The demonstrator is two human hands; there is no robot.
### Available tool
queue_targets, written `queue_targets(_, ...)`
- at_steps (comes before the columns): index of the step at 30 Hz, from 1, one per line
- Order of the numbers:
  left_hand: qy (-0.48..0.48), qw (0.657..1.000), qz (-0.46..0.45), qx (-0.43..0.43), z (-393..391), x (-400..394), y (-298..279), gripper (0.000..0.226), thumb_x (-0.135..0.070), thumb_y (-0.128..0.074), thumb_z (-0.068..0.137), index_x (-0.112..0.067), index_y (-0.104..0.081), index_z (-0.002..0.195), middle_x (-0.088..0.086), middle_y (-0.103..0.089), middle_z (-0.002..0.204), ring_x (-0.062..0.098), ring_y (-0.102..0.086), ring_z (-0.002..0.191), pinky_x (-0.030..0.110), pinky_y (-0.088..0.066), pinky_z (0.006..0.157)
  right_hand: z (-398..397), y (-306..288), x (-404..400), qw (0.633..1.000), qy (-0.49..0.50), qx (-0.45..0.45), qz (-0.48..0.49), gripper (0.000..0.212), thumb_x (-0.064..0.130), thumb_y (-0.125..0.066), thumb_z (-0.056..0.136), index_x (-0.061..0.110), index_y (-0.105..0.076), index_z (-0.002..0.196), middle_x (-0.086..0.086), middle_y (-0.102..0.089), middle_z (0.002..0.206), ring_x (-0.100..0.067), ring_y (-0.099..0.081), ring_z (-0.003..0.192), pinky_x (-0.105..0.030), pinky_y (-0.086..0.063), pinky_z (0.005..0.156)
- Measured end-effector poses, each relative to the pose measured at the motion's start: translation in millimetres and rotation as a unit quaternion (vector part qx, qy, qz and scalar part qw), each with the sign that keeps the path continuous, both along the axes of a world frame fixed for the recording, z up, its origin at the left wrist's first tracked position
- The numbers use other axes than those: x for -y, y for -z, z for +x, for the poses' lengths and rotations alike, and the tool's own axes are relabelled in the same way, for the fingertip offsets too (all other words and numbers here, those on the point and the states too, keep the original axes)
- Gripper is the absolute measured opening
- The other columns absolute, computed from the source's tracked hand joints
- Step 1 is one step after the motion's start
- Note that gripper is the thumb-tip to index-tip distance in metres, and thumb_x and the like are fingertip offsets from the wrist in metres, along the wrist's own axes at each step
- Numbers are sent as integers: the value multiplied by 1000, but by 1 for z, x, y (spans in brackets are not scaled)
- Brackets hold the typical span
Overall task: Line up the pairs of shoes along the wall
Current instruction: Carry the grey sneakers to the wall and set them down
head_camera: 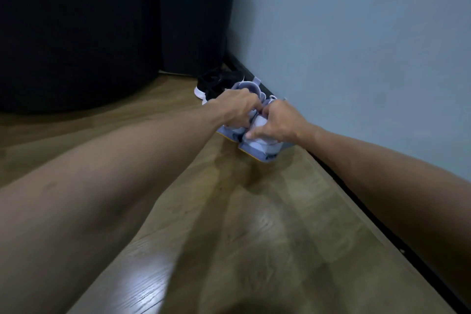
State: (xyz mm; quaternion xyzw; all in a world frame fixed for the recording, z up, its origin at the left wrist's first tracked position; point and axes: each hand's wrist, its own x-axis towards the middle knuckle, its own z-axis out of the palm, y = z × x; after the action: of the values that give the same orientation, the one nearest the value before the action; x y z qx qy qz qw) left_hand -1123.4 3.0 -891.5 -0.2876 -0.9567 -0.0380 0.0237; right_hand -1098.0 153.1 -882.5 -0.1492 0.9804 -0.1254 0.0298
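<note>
1. My left hand lay over the left shoe of the lavender pair, its fingers curled down round the upper and gripping it.
2. My right hand held the right lavender shoe, fingers bent over its top and the thumb pressed against the inner side.
3. The two hands were nearly touching at the knuckles, and the two shoes sat side by side, close together.
4. Both shoes rested on the wooden floor, just beside the dark skirting board at the foot of the blue-grey wall.
5. Beyond them, further along the same wall, stood a black sneaker with a white sole, near a dark curtain in the corner.
6. Whether the black shoe had its partner behind it, I could not tell.
</note>
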Motion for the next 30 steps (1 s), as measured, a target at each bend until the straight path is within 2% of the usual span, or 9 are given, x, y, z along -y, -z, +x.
queue_targets(2,12,998,-6,-64,-1,-12,6,20,-24,-54,80,-33,-66,93,-3,-58,88,24,-61,89,27,-22,50,3,6,-11,999,1,-36,-4,52,57,-82,55,27,-39,51,2,-49,65,-12,-50,74,-31,-43,67)
queue_targets(4,17,993,-9,-118,0,-20,6,17,-26,-54,78,-30,-66,89,-2,-57,78,25,-61,78,26,-19,48,6,11,-19,997,0,-70,-18,48,57,-78,59,23,-45,55,0,-54,71,-18,-56,88,-38,-46,80)
queue_targets(6,17,984,-34,-175,2,-25,0,17,-31,-56,77,-27,-66,89,-2,-54,71,25,-58,68,25,-14,48,5,10,-24,993,-8,-107,-47,42,55,-75,64,17,-56,66,-2,-60,72,-23,-59,87,-39,-46,78)
queue_targets(9,24,971,-27,-235,1,-32,-19,33,-39,-53,78,-20,-66,102,7,-64,80,30,-63,75,33,-32,55,0,0,-28,982,-5,-169,-78,46,54,-68,74,9,-65,85,-10,-64,86,-27,-60,86,-34,-40,67)
queue_targets(13,8,966,18,-258,5,-34,-47,32,-39,-52,77,-24,-64,104,5,-61,87,29,-60,81,30,-19,50,-2,-18,-35,968,9,-244,-53,52,55,-67,76,7,-64,96,-13,-59,96,-32,-60,87,-36,-39,67)
queue_targets(15,2,966,41,-254,10,-38,-54,32,-31,-50,78,-28,-60,109,3,-60,91,29,-59,84,32,-24,53,2,-23,-41,962,24,-269,-41,49,54,-68,75,8,-63,91,-12,-60,94,-33,-60,86,-36,-37,65)
queue_targets(19,-5,973,66,-221,20,-57,-41,40,-24,-58,73,-19,-47,111,0,-61,97,28,-60,90,34,-29,52,24,-13,-54,961,35,-272,-34,48,52,-67,74,6,-63,85,-15,-63,91,-35,-61,87,-42,-45,69)
queue_targets(26,23,991,70,-116,33,-90,33,40,-21,-61,75,-17,-49,112,1,-59,105,25,-59,96,34,-30,56,51,37,-85,987,30,-159,-8,46,54,-67,75,9,-65,84,-13,-69,89,-30,-64,86,-38,-45,67)
queue_targets(30,22,994,80,-70,34,-103,72,33,-18,-57,80,-16,-51,112,2,-60,106,26,-59,99,34,-34,58,52,67,-98,995,17,-92,29,50,56,-68,74,10,-65,91,-8,-67,96,-26,-62,89,-35,-43,69)
